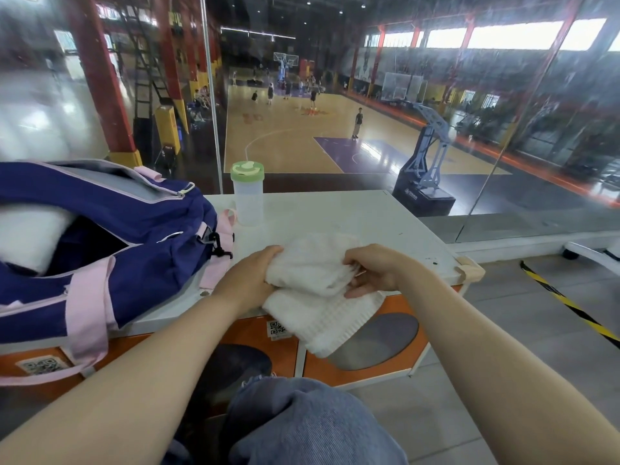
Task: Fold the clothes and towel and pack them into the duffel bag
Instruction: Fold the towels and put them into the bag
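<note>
Beyond the glass wall a basketball court is lying open below, and on my side a white cabinet top (352,216) is carrying everything I am working with. I am seeing the navy and pink duffel bag (127,236) sitting on the left part of that top, unzipped, with something white (30,236) showing inside its mouth; it looks like folded cloth, though I cannot tell which piece. A clear bottle with a green lid (247,196) is standing just beside the bag, and it appears empty. The white towel (318,290) is lying at the near edge of the top, partly folded, one end hanging over the orange cabinet front. My left hand (250,276) is clasping the towel's left side, fingers curled over it. My right hand (375,270) is pinching a fold at the towel's right side, palm turned down.
</note>
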`<action>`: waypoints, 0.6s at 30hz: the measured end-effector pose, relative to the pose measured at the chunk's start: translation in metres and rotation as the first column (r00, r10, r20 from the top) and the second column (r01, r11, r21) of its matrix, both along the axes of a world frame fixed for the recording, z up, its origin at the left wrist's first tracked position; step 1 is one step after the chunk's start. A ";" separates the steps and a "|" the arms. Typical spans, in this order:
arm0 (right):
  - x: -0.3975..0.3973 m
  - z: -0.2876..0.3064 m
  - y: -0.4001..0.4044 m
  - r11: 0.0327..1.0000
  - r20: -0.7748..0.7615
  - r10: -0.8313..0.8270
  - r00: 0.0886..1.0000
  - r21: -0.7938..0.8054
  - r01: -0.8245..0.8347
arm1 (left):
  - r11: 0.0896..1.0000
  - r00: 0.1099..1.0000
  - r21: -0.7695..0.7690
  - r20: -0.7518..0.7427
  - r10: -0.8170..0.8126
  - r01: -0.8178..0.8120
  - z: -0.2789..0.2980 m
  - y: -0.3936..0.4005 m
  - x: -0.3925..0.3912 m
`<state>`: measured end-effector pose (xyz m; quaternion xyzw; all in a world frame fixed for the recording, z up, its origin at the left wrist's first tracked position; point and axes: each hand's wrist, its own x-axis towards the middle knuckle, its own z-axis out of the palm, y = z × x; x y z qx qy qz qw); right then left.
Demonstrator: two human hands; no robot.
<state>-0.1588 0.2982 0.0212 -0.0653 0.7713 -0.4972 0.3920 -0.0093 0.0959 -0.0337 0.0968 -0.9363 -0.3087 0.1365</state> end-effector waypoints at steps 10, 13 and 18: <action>-0.008 0.017 -0.048 0.997 -0.163 0.061 0.985 0.060 -0.052 | 0.959 0.990 -0.249 -0.069 0.125 -0.138 0.010 -0.032 -0.014; -0.009 0.019 -0.078 0.996 -0.164 0.069 0.984 0.068 -0.059 | 0.949 0.976 -0.234 -0.097 0.194 -0.212 0.013 -0.051 -0.015; -0.016 0.019 -0.111 0.998 -0.156 0.046 0.987 0.043 -0.040 | 0.949 0.985 -0.272 -0.108 0.133 -0.158 0.009 -0.053 -0.013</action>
